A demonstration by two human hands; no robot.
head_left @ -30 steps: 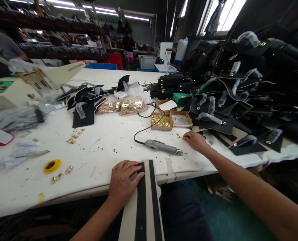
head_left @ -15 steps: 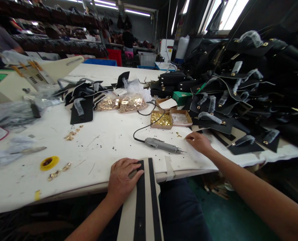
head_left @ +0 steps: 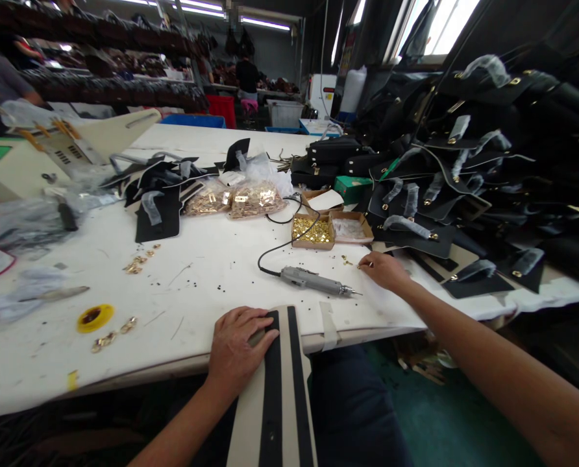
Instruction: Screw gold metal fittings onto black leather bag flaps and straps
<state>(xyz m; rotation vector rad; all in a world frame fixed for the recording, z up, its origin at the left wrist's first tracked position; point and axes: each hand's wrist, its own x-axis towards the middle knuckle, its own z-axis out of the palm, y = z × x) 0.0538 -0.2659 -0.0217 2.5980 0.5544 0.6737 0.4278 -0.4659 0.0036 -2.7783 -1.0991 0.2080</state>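
My L hand (head_left: 239,344) rests on striped panel (head_left: 287,383); R hand (head_left: 385,271), well apart, nr gold bits (head_left: 346,261) on tbl (head_left: 211,240). I can't tell if either's gripping.

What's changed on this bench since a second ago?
The right hand has drawn slightly to the right, leaving its fingers a little apart from the small gold pieces beside them; whether they now hold one is too small to tell. The left hand still rests on the striped panel, and the grey corded tool lies where it was.
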